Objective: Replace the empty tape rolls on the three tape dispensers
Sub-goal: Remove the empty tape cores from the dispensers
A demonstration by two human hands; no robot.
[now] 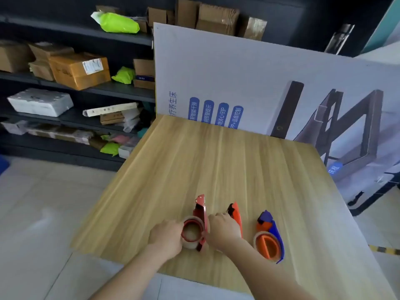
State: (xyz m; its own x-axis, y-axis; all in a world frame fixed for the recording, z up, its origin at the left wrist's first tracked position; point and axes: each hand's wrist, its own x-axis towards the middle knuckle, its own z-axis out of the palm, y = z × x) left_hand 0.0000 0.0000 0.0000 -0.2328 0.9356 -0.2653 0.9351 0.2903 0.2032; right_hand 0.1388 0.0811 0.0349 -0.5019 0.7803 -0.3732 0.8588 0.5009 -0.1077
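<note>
- Red dispenser (199, 210) is standing on edge near the table's (205, 159) front, leftmost of 3, carrying a tape roll (191, 231).
- Left hand (166, 237) is gripping the roll's left side, fingers curled.
- Right hand (225, 228) is touching the dispenser's right side, knuckles up; can't tell its grip.
- Orange dispenser (237, 213) is lying just beside the right hand, blue dispenser (278, 237) farther right.
- Printed board (238, 68) is leaning behind the table.

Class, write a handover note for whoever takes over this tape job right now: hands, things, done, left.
The left hand grips the roll on the red dispenser; the right hand holds that dispenser's frame. The orange dispenser and blue dispenser lie to its right on the table. Blue carries a roll; orange's hub is hidden. Done: cannot tell. Left: finish red, check others.
</note>
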